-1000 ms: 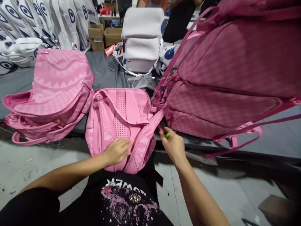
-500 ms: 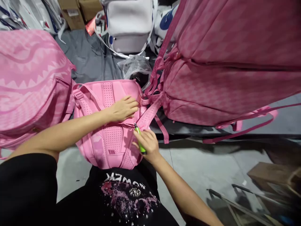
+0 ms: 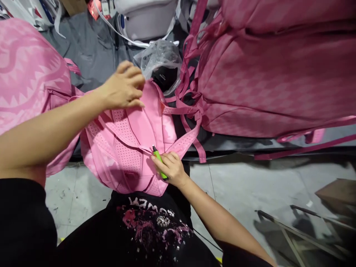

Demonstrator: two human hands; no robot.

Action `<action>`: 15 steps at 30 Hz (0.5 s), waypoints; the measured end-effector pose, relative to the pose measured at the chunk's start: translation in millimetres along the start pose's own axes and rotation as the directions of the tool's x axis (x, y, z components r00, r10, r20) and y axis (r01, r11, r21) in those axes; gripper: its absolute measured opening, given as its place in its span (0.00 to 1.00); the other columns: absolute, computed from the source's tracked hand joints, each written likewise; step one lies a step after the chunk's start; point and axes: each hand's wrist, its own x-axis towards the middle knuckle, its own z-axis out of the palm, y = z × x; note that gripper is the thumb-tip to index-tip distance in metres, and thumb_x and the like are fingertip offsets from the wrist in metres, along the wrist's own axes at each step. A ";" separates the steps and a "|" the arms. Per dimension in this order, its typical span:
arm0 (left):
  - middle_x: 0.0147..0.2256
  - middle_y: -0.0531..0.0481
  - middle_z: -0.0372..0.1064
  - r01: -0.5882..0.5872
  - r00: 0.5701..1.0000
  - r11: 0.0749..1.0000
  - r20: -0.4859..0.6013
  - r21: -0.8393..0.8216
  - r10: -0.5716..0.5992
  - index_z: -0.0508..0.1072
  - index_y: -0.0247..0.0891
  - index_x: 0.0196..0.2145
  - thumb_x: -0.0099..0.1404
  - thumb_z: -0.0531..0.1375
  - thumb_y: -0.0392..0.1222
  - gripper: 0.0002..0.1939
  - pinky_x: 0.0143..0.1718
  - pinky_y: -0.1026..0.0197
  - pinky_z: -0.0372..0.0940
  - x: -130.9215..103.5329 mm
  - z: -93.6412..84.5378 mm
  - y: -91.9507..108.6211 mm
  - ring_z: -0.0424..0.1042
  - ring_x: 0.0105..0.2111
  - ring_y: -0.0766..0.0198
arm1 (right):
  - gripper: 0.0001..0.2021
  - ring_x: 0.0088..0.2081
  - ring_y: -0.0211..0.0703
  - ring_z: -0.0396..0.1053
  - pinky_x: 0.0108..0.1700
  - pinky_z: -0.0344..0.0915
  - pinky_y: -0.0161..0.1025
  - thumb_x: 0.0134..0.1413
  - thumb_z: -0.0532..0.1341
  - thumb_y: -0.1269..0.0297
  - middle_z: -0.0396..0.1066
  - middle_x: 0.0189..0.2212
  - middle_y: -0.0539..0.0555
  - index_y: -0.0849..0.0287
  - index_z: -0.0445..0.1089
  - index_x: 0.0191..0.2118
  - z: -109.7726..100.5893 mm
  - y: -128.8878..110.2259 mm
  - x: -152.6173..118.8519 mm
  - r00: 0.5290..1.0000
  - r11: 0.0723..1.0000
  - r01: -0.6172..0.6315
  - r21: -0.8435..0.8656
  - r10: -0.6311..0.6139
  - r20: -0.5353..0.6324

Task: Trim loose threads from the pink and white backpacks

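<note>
A pink backpack [image 3: 130, 159] lies with its perforated back panel and straps facing up, its lower end against my lap. My left hand [image 3: 124, 87] is at its upper edge, fingers curled down and thumb lower; the fingertips' contact is partly hidden, but they seem to grip the pink fabric. Below it, a smooth pink area shows between the panel's folds. My right hand [image 3: 171, 168] is closed around a bright green pen-like tool [image 3: 160, 163] with a black end and small pale tip. That tip points up and away, close to a fold in the panel.
A larger pink backpack [image 3: 25, 70] stands left; darker pink checkered bags [image 3: 264, 85] are stacked right, their straps tangled near mine. Behind are a clear plastic bag [image 3: 158, 55] with a black item and a white bag [image 3: 150, 22]. A metal frame [image 3: 289, 230] stands lower right.
My left hand has moved up and to the left, off the middle of the panel to the upper edge. The backpack has tilted and creased. My right hand still holds the green tool.
</note>
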 end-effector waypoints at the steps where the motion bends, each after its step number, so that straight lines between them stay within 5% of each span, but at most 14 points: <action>1: 0.47 0.44 0.72 0.028 0.999 0.999 -0.028 -0.017 -0.029 0.76 0.36 0.35 0.72 0.44 0.69 0.35 0.65 0.38 0.42 -2.6 -1.9 -5.2 0.57 0.57 0.51 | 0.20 0.39 0.48 0.72 0.41 0.63 0.46 0.66 0.56 0.71 0.77 0.35 0.57 0.63 0.66 0.62 -2.0 -0.8 -1.6 1.000 1.000 -0.020 0.003 0.020 0.004; 3: 0.48 0.44 0.71 0.082 0.993 0.995 -0.081 -0.059 -0.086 0.76 0.36 0.36 0.72 0.45 0.67 0.33 0.66 0.35 0.38 -6.1 -1.5 -0.4 0.55 0.59 0.51 | 0.22 0.38 0.48 0.73 0.40 0.64 0.46 0.67 0.54 0.72 0.77 0.34 0.57 0.63 0.63 0.64 -5.3 -3.1 -1.7 0.997 0.996 -0.082 0.039 0.082 -0.003; 6: 0.45 0.45 0.70 0.099 0.992 0.992 -0.068 -0.083 -0.105 0.75 0.37 0.35 0.69 0.49 0.68 0.31 0.65 0.32 0.43 -8.0 8.5 41.4 0.59 0.56 0.48 | 0.21 0.35 0.46 0.76 0.38 0.69 0.46 0.67 0.56 0.72 0.78 0.35 0.56 0.59 0.63 0.63 -8.2 -8.2 7.1 0.956 0.946 -0.252 0.202 0.277 -0.103; 8: 0.41 0.46 0.71 0.079 0.997 0.993 0.009 -0.083 -0.078 0.75 0.38 0.36 0.68 0.53 0.66 0.27 0.64 0.34 0.49 -8.3 17.7 78.3 0.64 0.51 0.50 | 0.18 0.35 0.44 0.78 0.38 0.73 0.45 0.66 0.59 0.69 0.79 0.38 0.55 0.56 0.66 0.60 -8.8 -11.7 18.6 0.848 0.829 -0.427 0.362 0.506 -0.159; 12: 0.41 0.47 0.71 0.168 0.986 0.981 0.021 -0.092 -0.167 0.74 0.39 0.39 0.67 0.59 0.59 0.19 0.66 0.37 0.51 -8.8 29.5 127.5 0.66 0.50 0.51 | 0.12 0.26 0.38 0.75 0.29 0.73 0.37 0.63 0.64 0.58 0.77 0.33 0.49 0.55 0.69 0.49 -9.3 -14.0 48.7 0.528 0.494 -0.661 0.565 0.841 -0.117; 15: 0.43 0.45 0.70 0.245 0.968 0.963 -0.021 -0.113 -0.249 0.73 0.38 0.41 0.67 0.62 0.53 0.15 0.67 0.36 0.52 -10.1 32.4 136.6 0.65 0.54 0.49 | 0.13 0.18 0.35 0.68 0.20 0.66 0.32 0.61 0.64 0.52 0.71 0.23 0.44 0.55 0.68 0.42 -8.9 -11.8 70.9 0.414 0.332 -0.652 0.682 0.909 -0.048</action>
